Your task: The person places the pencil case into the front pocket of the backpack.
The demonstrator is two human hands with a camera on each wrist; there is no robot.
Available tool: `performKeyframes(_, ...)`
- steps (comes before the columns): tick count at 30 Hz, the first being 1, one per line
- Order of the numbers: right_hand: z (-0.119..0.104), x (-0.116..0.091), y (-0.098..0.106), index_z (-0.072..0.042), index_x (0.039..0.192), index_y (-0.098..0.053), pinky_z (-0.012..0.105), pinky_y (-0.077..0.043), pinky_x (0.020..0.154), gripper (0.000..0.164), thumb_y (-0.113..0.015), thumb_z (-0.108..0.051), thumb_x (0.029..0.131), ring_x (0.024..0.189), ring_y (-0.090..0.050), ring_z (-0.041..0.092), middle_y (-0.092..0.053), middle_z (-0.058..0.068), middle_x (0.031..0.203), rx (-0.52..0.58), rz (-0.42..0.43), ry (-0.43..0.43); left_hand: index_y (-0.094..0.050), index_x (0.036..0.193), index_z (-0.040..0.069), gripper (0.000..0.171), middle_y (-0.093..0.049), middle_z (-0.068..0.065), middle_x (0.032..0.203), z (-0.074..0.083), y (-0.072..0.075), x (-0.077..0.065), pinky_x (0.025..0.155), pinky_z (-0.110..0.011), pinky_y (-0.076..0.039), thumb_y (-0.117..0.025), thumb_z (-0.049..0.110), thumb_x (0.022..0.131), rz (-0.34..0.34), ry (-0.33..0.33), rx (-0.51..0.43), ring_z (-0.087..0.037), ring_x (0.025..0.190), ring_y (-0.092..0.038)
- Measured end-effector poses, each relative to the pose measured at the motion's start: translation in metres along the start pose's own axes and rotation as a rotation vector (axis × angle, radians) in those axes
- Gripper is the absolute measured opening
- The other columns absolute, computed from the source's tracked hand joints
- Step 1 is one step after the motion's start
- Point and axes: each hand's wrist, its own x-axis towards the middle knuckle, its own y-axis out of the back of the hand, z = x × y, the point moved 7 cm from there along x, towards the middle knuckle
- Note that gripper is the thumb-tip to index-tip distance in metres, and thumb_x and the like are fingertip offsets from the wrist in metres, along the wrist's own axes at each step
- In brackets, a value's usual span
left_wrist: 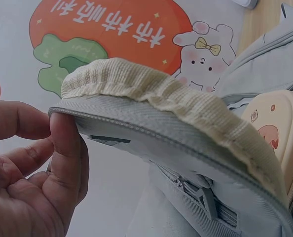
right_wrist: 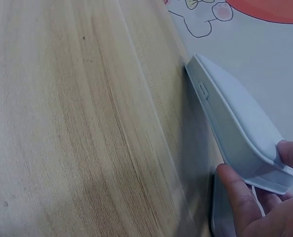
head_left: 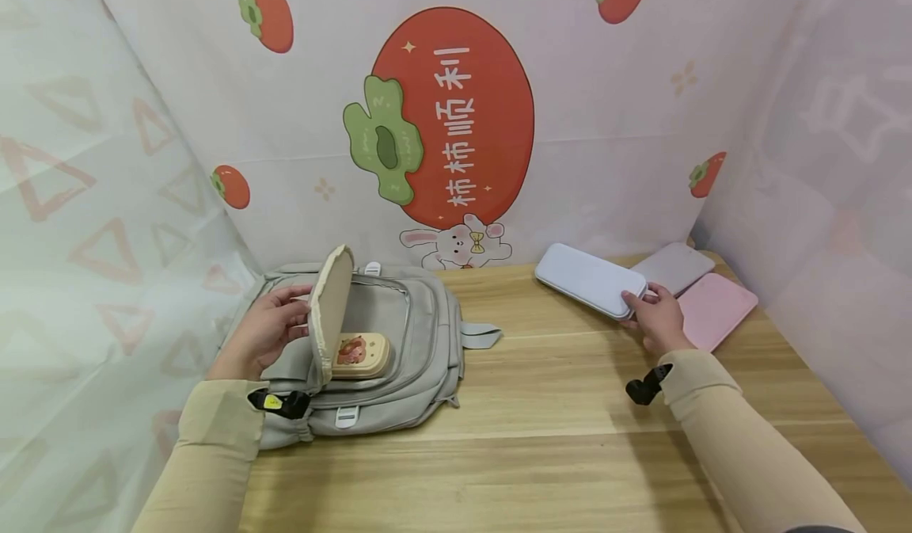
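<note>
Pale blue, long, round-cornered hard case (head_left: 587, 278): it is to the right of the grey fabric backpack (head_left: 431, 386) and well apart from it. The right hand (head_left: 659, 319) has its grip clamped on the end farther from the backpack, thumb on the lid, fingers beneath. That end is off the bench (head_left: 527, 414); whether the opposite end touches cannot be told. With a hold so far to one end, the case would probably dip at its free end, so a firm thumb and a hold nearer the middle should steady it. The small catch (right_wrist: 203, 91) on its side deserves care, lest the lid spring open.

The left hand (head_left: 267, 331), at the backpack's left side, pinches the edge of the grey, cream-trimmed flap (head_left: 339, 299), which stands upright over the backpack. Drawing that flap farther left would likely widen access to the pocket (head_left: 378, 303), where a cream rounded box with an animal print (head_left: 365, 355) takes up the near part.

Farther from the backpack than the case lie a pale grey flat slab (head_left: 677, 264) and a pink flat slab (head_left: 716, 311); the right wrist should clear both.
</note>
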Motion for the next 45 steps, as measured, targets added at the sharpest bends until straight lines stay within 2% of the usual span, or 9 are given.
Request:
performKeyframes(3,-0.001,0.0,-0.001,-0.004,0.165,-0.013,0.029,-0.06,0.08,0.074,-0.056,-0.021,0.107,0.094,-0.055,0.01,-0.03,0.025,0.154,0.03,-0.033,-0.011,-0.036,0.148,-0.014,0.045,-0.066,0.008,0.099,0.0,0.001,0.0,0.07,-0.023,-0.058,-0.048,0.0,0.107,0.006,0.001,0.001,-0.006,0.081,-0.065)
performKeyframes(10,-0.005,-0.003,-0.001,-0.006,0.166,-0.006,0.029,-0.061,0.075,0.081,-0.059,-0.018,0.106,0.078,-0.064,0.004,-0.044,0.009,0.124,0.193,-0.144,-0.038,-0.035,0.148,-0.015,0.046,-0.066,0.007,0.1,0.0,0.0,-0.001,0.071,-0.024,-0.058,-0.048,0.0,0.107,0.001,0.009,0.0,-0.007,0.082,-0.065)
performKeyframes(14,-0.007,-0.005,-0.001,-0.005,0.166,-0.004,0.029,-0.061,0.073,0.082,-0.059,-0.019,0.106,0.075,-0.066,0.004,-0.048,0.006,0.119,0.235,-0.185,-0.054,-0.033,0.149,-0.017,0.047,-0.066,0.007,0.1,0.0,0.0,0.0,0.071,-0.024,-0.058,-0.047,0.0,0.107,0.003,0.004,0.005,-0.006,0.082,-0.065)
performKeyframes(19,-0.011,-0.005,0.0,-0.003,0.165,-0.006,0.03,-0.061,0.076,0.08,-0.057,-0.022,0.107,0.074,-0.066,0.003,-0.048,0.011,0.126,0.205,-0.193,-0.052,-0.033,0.149,-0.016,0.046,-0.066,0.007,0.1,-0.001,0.0,0.001,0.071,-0.023,-0.058,-0.046,0.0,0.107,0.005,-0.002,0.018,-0.006,0.081,-0.065)
performKeyframes(23,-0.016,-0.003,0.0,0.0,0.164,-0.008,0.028,-0.061,0.072,0.078,-0.056,-0.023,0.108,0.071,-0.066,0.005,-0.06,0.0,0.107,0.207,-0.232,-0.034,-0.035,0.148,-0.015,0.045,-0.066,0.007,0.099,-0.001,0.0,0.002,0.07,-0.024,-0.058,-0.047,-0.001,0.107,0.0,0.001,0.009,-0.006,0.081,-0.065)
performKeyframes(26,-0.018,-0.003,-0.001,0.001,0.164,-0.01,0.027,-0.06,0.069,0.077,-0.056,-0.023,0.107,0.072,-0.067,0.006,-0.061,-0.009,0.092,0.213,-0.27,-0.023,-0.035,0.148,-0.015,0.046,-0.067,0.007,0.098,-0.001,0.0,0.002,0.07,-0.024,-0.058,-0.047,-0.001,0.107,0.0,0.008,0.002,-0.006,0.08,-0.065)
performKeyframes(31,-0.021,-0.006,-0.007,0.002,0.164,-0.009,0.027,-0.059,0.072,0.078,-0.056,-0.024,0.107,0.075,-0.066,0.004,-0.057,-0.008,0.099,0.182,-0.305,-0.003,-0.036,0.147,-0.015,0.045,-0.066,0.008,0.098,0.0,0.0,0.0,0.07,-0.024,-0.058,-0.048,0.0,0.107,0.009,0.009,0.012,-0.006,0.08,-0.065)
performKeyframes(38,-0.025,-0.006,-0.016,0.002,0.164,-0.007,0.023,-0.058,0.068,0.077,-0.055,-0.023,0.108,0.074,-0.067,0.004,-0.063,-0.012,0.09,0.165,-0.341,0.034,-0.036,0.148,-0.015,0.045,-0.067,0.008,0.099,0.0,0.0,0.0,0.071,-0.024,-0.058,-0.047,0.001,0.107,0.008,0.0,0.02,-0.006,0.082,-0.065)
performKeyframes(45,-0.024,-0.005,-0.021,0.002,0.164,-0.008,0.022,-0.057,0.067,0.077,-0.055,-0.024,0.108,0.075,-0.066,0.004,-0.062,-0.012,0.092,0.149,-0.344,0.037,-0.033,0.149,-0.016,0.046,-0.067,0.008,0.099,0.0,0.001,0.001,0.071,-0.023,-0.058,-0.046,0.0,0.107,0.004,0.005,-0.008,-0.006,0.082,-0.066)
